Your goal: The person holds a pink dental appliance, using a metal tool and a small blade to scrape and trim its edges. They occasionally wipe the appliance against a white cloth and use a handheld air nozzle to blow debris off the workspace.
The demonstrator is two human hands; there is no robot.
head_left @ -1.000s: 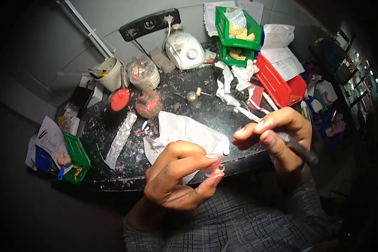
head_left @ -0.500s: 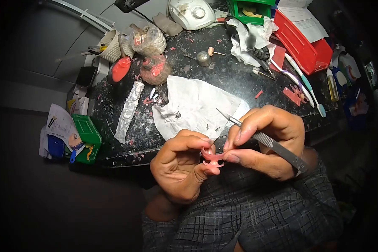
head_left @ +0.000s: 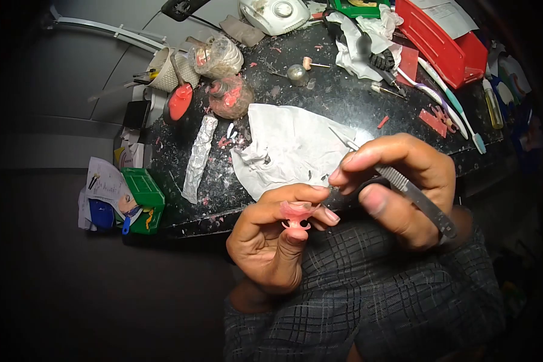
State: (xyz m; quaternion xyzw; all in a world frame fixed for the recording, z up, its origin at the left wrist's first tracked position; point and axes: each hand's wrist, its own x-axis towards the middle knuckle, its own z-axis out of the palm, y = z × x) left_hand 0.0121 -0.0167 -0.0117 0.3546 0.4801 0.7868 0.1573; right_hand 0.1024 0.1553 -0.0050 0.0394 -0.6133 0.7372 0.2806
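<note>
A small pink partial denture base with curved clasp-like arms [head_left: 295, 216] is pinched between the thumb and fingers of my left hand [head_left: 271, 244]. My right hand [head_left: 413, 187] is just to its right, apart from the denture. Grey metal tweezers [head_left: 413, 193] with a ridged grip lie across this palm, held under the curled fingers. Their pointed tips stick out up and left, over the crumpled white paper [head_left: 301, 142] on the bench. The right thumb and index finger stand apart from each other.
Across the dark bench [head_left: 223, 181] lie a foil-wrapped roll [head_left: 199, 160], a round pink-stained jar [head_left: 230, 96], a toothbrush [head_left: 458, 111] and pink wax pieces [head_left: 433, 122]. A red bin [head_left: 440, 45] is at the back right. Left of the bench is a green box [head_left: 143, 196].
My right thumb and index finger have let go of the denture and moved up and right with the tweezers. My left hand has turned the denture. The whole view has shifted slightly.
</note>
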